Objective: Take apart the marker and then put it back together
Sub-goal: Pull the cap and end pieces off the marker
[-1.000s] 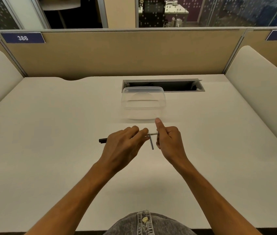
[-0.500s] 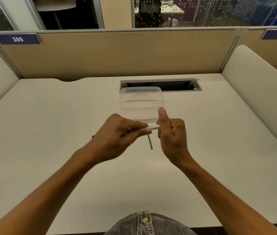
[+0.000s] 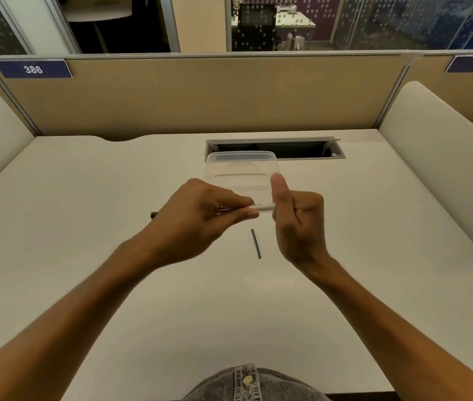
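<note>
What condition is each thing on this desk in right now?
Marker: held level above the desk, both hands on it.
Left hand: grips the barrel.
Right hand: at the white end, thumb up.
Thin dark rod: lying loose on the desk.
Clear container: lid on.

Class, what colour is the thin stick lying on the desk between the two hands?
Dark grey to black; the thin stick shows in the head view.

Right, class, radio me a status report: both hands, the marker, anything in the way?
Left hand pinches marker barrel. Right hand at barrel's end, grip unclear. Thin dark rod lies loose on desk. Clear container behind, no obstruction.
</note>
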`<state>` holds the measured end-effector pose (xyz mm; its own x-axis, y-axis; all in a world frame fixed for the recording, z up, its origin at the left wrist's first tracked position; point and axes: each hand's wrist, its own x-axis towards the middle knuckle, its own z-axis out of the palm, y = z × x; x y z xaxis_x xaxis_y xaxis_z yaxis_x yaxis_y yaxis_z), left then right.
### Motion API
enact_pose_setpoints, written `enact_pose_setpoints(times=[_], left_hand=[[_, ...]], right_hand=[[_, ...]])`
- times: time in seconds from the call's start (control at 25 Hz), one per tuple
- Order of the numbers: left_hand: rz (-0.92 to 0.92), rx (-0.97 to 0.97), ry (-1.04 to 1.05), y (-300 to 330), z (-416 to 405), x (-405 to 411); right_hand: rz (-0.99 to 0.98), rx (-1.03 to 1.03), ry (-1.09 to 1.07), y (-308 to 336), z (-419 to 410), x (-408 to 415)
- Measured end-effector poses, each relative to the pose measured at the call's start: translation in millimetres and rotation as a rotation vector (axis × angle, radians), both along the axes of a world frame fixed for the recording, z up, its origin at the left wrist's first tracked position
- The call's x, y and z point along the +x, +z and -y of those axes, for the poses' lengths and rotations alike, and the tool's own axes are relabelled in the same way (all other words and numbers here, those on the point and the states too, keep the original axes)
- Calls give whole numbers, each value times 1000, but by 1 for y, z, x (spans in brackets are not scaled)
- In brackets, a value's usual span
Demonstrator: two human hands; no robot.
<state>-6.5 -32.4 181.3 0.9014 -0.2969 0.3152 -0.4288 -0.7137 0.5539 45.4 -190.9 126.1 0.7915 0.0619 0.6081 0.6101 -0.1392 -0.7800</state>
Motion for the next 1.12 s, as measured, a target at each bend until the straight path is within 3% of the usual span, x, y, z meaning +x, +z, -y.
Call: enact_pose_setpoints(times=[0.08, 0.16, 0.24, 0.32, 0.4, 0.52, 0.64, 0.72, 0.8, 0.88, 0.96, 1.0, 1.12], left_hand=[[287, 364, 16, -4, 0, 0], [425, 582, 14, -7, -2, 0], [507, 651, 21, -10, -4, 1], [531, 642, 7, -11, -5, 3], [434, 528, -12, -8, -5, 3], [129, 117, -3, 5, -3, 4], [-357, -256, -160, 26, -11, 9], [-595, -294, -272, 38, -19, 12], [-669, -291, -313, 42, -20, 13], [-572, -304, -243, 41, -14, 12], [-308, -257, -129, 37, -6, 9], [-104, -140, -78, 33, -3, 8], [476, 520, 17, 26, -4, 8]], right_hand=[[-314, 72, 36, -2, -5, 1], [-569, 52, 63, -3, -8, 5], [-741, 44, 126, -2, -7, 9], [-726, 34, 143, 0, -6, 9], [-556, 24, 118, 2, -6, 7], [-239, 34, 99, 9, -6, 4], [406, -129, 44, 24, 3, 5], [827, -211, 39, 31, 9, 11], [984, -225, 20, 36, 11, 19], [921, -236, -20, 38, 12, 25], [690, -221, -52, 34, 11, 24], [512, -198, -51, 33, 9, 22], [-192, -77, 110, 27, 2, 19]])
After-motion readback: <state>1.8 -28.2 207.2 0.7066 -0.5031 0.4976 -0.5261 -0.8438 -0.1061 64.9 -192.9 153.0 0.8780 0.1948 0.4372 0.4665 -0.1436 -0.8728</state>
